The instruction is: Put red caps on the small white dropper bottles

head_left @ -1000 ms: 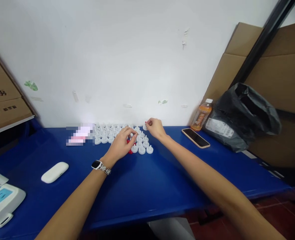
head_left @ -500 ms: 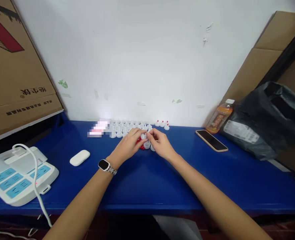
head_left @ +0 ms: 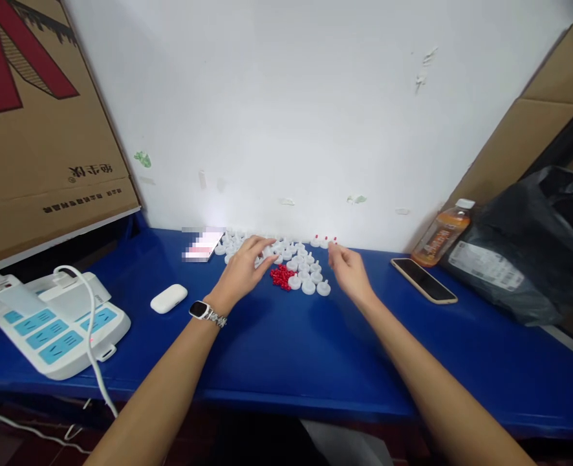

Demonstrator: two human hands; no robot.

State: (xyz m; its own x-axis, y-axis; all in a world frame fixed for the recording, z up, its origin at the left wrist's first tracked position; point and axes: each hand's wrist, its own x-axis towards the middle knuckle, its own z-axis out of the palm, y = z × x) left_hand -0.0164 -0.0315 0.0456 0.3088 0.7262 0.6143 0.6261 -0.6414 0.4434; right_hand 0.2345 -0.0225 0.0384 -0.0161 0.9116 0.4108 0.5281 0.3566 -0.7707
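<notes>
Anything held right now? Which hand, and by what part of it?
Left hand: open, nothing visibly held. Right hand: close by the red-tipped caps; can't tell whether it grips anything.

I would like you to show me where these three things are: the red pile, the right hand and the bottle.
Red pile (head_left: 282,277): head view, middle of the heap.
Right hand (head_left: 350,270): head view, middle of the hand.
Bottle (head_left: 440,239): head view, middle of its body.
</notes>
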